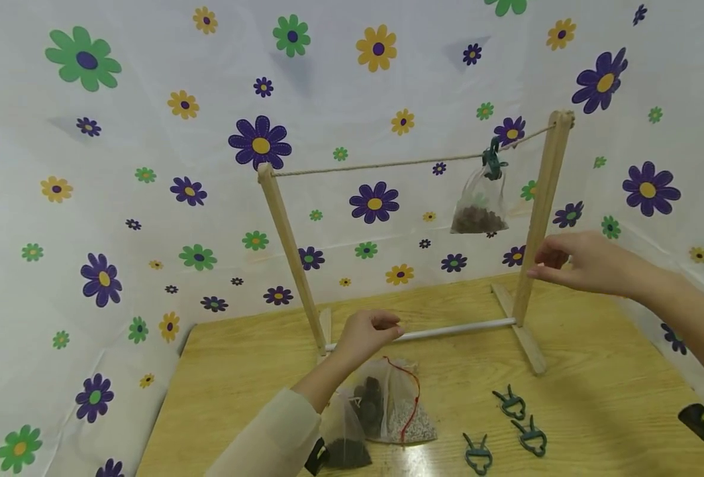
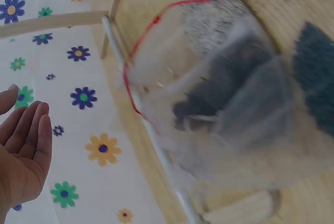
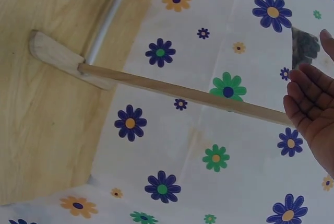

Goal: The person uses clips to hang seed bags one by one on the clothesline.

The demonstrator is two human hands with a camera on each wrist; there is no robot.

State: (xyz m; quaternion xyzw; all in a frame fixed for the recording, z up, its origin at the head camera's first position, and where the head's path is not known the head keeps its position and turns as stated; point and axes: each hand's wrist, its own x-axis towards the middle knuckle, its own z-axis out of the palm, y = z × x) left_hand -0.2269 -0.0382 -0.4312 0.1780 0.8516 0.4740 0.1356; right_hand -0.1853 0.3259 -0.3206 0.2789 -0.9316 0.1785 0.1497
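Note:
A sheer pouch of brown bits (image 1: 479, 215) hangs from the rope (image 1: 381, 165) near its right end, held by a dark green clip (image 1: 493, 162). My right hand (image 1: 596, 264) is beside the right wooden post (image 1: 544, 192), fingers loosely bent and holding nothing. Above the lying pouches my left hand (image 1: 366, 333) hovers near the white bar, its fingers relaxed and bare. Three sheer pouches lie below it: one with pale gravel (image 1: 412, 421) and a red drawstring, one with dark stones (image 1: 371, 401), one with dark grains (image 1: 347, 453).
Several green clips lie at the front right of the table, among them a butterfly-shaped clip (image 1: 478, 456). The stand's white bar (image 1: 459, 329) joins two wooden feet, the right foot (image 1: 527, 341) reaching forward. A flowered sheet (image 1: 220, 218) closes off the back and sides.

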